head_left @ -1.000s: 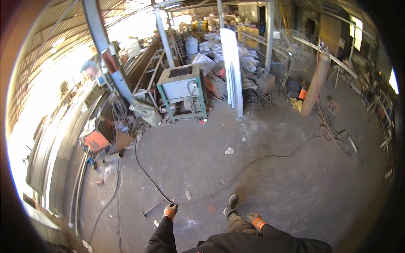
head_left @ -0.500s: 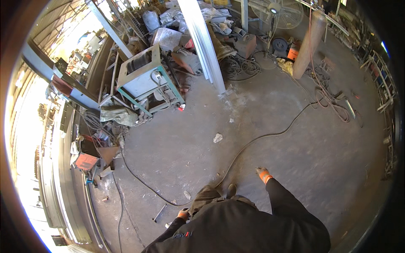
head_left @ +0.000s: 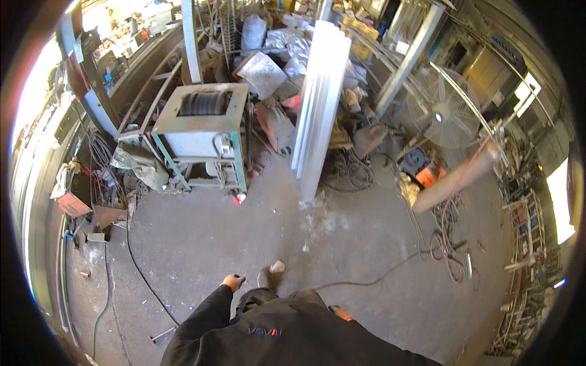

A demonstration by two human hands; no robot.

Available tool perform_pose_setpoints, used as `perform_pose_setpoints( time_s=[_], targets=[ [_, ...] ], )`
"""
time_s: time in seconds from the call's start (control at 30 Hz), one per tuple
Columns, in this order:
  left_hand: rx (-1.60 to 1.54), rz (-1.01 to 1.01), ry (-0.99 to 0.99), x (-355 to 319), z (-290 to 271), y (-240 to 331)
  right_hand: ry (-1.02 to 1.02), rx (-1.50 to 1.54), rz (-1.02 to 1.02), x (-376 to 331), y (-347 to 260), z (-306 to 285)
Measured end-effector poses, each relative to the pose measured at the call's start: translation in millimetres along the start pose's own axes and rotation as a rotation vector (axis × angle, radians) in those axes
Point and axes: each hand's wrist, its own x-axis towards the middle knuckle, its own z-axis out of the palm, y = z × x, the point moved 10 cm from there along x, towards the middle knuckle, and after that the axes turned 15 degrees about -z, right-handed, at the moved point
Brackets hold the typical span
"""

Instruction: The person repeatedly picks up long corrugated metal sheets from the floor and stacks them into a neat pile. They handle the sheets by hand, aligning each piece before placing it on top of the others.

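Note:
My left hand (head_left: 233, 282), in an orange and dark work glove, is out in front of my body above the concrete floor (head_left: 201, 244). Its fingers look curled, and I see nothing in them. Low beside my right hip is my right hand (head_left: 342, 313), in a similar glove; my sleeve and body partly hide its fingers. Neither hand touches anything that I can make out. A pale lump (head_left: 278, 266) like a stone or crumpled scrap lies on the floor just ahead, close to my foot. Upright metal profiles (head_left: 318, 113) stand farther ahead.
A green-framed machine (head_left: 201, 131) stands ahead left. On the right are a leaning gas cylinder (head_left: 455, 179), a large fan (head_left: 444, 116) and coiled hoses (head_left: 448, 256). A dark cable (head_left: 375, 280) crosses the floor ahead; another (head_left: 143, 268) runs along the left. Scrap metal (head_left: 525, 244) lines the right side.
My left hand has swung forward and my right hand back toward my hip. The view has shifted; the pale lump is now closer to my feet, and the machine and profiles sit lower in view.

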Motion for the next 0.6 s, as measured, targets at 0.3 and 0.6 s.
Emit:
perform_pose_setpoints(
  time_s=[0.3,0.6],
  targets=[
    [-0.374,0.015,0.143,129.5,-155.6,257.8,0.326,0.057,-0.082,429.2,-183.3,-237.0],
    [-0.628,-0.508,0.356,48.3,-128.7,201.4,0.71,-0.026,-1.144,720.4,-755.8,-695.0]
  ],
)
